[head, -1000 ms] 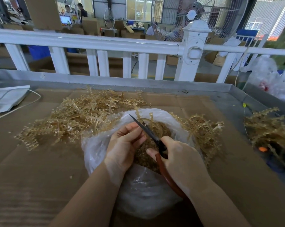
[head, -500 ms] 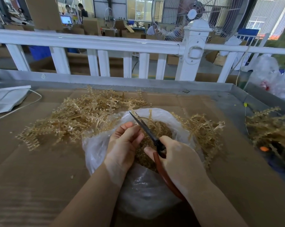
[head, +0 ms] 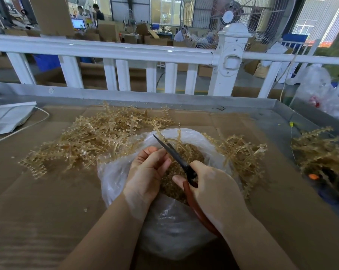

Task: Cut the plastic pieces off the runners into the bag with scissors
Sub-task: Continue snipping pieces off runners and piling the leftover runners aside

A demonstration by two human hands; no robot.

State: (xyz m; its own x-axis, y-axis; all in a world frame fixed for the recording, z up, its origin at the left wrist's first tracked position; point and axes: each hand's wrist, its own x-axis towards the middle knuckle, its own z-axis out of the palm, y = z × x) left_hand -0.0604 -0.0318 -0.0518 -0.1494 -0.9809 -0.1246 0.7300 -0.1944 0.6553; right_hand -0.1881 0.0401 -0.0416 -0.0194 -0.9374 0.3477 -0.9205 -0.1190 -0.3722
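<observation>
A clear plastic bag (head: 170, 227) sits open on the cardboard-covered table (head: 47, 211), its mouth facing up and its belly holding a heap of small tan cut pieces (head: 174, 170). Right over that opening, the left hand (head: 147, 174) has its fingers (head: 157, 158) curled in together with the thumb on the far side, apparently pinching a tan runner (head: 172, 142) whose curved stems rise past the fingertips toward the far rim of the bag; the exact spot where it is gripped is hidden behind the fingers. The scissors (head: 176, 154) cross just to the right of those fingers, dark blades slanting up and to the left with the tip above the bag's far edge, and the blades look nearly closed. The right hand (head: 213, 190) grips the reddish-brown handles, index finger laid forward beside the pivot, the rest wrapped around the lower loop. To the left of the bag sprawls a big tangled pile of uncut runners (head: 90, 141), touching the bag's edge; a smaller pile (head: 240, 154) lies against its right side. Further right, near the metal table rim (head: 281, 114), another heap (head: 318, 151) rests apart. A white railing (head: 114, 51) runs behind the table.
</observation>
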